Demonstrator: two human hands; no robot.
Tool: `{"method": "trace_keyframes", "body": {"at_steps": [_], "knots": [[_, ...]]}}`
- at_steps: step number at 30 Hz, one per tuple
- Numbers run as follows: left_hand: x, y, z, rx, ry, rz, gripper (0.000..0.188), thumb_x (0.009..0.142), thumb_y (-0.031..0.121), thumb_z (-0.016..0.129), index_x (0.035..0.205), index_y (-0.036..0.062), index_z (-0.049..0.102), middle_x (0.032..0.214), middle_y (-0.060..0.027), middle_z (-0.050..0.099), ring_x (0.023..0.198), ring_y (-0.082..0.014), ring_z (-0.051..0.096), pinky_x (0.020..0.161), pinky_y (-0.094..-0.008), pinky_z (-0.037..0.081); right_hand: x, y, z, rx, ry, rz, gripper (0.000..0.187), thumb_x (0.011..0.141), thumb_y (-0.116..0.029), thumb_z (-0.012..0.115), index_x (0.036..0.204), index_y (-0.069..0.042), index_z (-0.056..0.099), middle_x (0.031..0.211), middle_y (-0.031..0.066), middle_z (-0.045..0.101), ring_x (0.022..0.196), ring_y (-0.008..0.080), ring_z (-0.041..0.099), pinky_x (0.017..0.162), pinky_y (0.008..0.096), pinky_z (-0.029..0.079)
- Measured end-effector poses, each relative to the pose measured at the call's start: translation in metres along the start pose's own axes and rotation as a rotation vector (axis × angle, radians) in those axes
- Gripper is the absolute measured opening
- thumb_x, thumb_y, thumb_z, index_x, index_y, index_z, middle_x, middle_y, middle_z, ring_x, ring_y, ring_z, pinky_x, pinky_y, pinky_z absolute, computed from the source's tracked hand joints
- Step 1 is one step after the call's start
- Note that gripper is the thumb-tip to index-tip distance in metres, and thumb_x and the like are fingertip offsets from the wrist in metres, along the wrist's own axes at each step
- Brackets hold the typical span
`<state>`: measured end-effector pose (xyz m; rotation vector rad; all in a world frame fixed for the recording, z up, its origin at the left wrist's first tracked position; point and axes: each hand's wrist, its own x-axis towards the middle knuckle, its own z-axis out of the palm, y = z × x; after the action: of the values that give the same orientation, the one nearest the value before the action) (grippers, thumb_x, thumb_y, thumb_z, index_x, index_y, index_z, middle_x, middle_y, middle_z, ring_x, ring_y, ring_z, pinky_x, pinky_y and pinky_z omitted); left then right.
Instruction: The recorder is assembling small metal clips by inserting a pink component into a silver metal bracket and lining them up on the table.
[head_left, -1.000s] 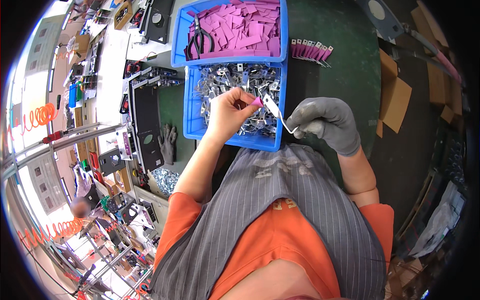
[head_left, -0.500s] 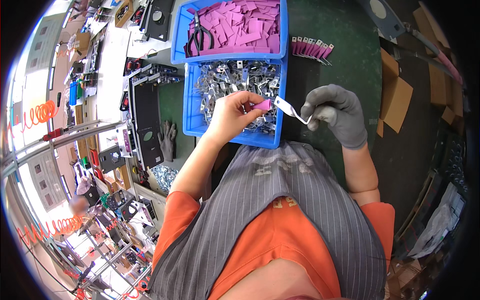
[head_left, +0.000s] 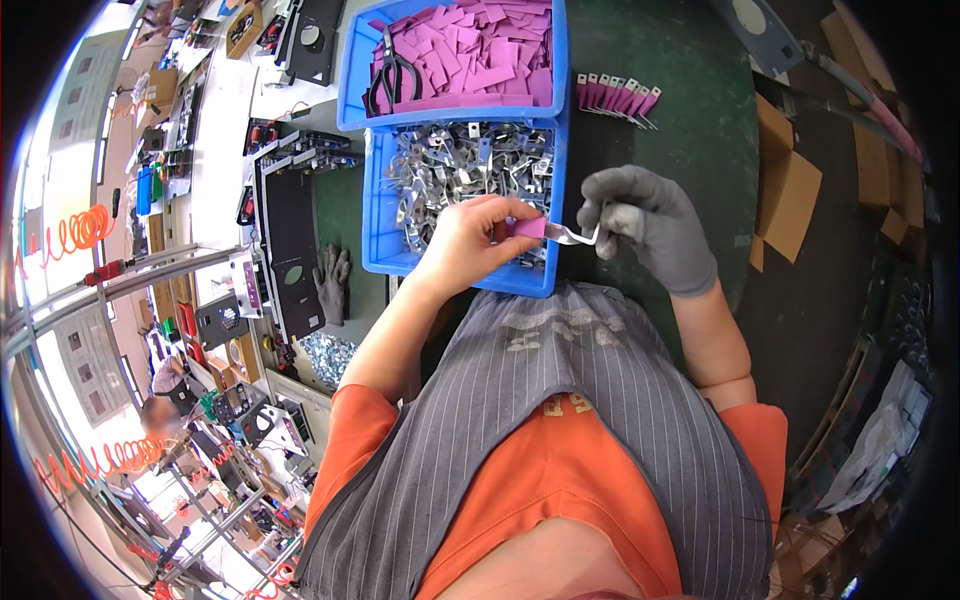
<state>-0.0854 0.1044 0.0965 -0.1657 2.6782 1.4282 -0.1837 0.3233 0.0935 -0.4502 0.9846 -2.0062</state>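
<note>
A pink flat sleeve [head_left: 530, 228] is above the right edge of the near bin [head_left: 374, 205], between the two hands. The flat end of a bent metal bracket [head_left: 570, 236] meets the sleeve's right end and seems to enter it; how deep it goes, I cannot tell.

The bare left hand [head_left: 463, 240] pinches the sleeve between the thumb and the fingers. The right hand [head_left: 655, 228], in a grey glove, holds the bent end of the bracket with its fingers closed narrowly.

The near bin, which is blue, contains many loose metal brackets [head_left: 470, 160]. The blue far bin [head_left: 352, 95] contains a big heap of loose pink sleeves [head_left: 470, 55], with black-handled pliers [head_left: 392, 80] on the left of the heap.

To the right of the far bin, a short row of sleeved brackets [head_left: 620, 97] lies on the green table [head_left: 690, 150]. On these, pink covers the middle and the holed ends are bare; the piece in the hands is not yet like this. I judge that only a small part is done, because both bins are well filled.

Farther left lie an empty grey glove [head_left: 332, 285] and a black panel [head_left: 290, 245]. On the right side stands an open cardboard box [head_left: 790, 205].

As for writing, the orange shirt [head_left: 550, 490] shows some yellow letters, partly hidden by the striped apron [head_left: 640, 400]. On the bins I can read no label.
</note>
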Motion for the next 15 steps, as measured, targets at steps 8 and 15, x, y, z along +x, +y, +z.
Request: {"method": "trace_keyframes", "body": {"at_steps": [8,15], "knots": [[-0.001,0.014,0.001,0.061,-0.177,0.0,0.018,0.071,0.013,0.076,0.085,0.0062,0.067,0.07,-0.005,0.061,0.057,-0.0141,0.056,0.054,-0.0274,0.046,0.02,0.042,-0.022,-0.426,-0.102,0.125,0.029,0.09,-0.02,0.062,0.112,-0.002,0.061,0.089,0.0024,0.064,0.076,0.0069,0.057,0.069,0.0228,0.048],[-0.003,0.005,0.014,0.165,-0.195,0.016,0.016,0.071,0.013,0.076,0.084,0.0086,0.066,0.074,-0.0058,0.063,0.067,-0.0184,0.063,0.06,-0.0295,0.05,0.021,0.051,-0.037,-0.675,-0.25,0.013,0.027,0.089,-0.025,0.062,0.102,-0.001,0.063,0.09,0.004,0.066,0.08,0.0116,0.059,0.073,0.0264,0.048]]}}
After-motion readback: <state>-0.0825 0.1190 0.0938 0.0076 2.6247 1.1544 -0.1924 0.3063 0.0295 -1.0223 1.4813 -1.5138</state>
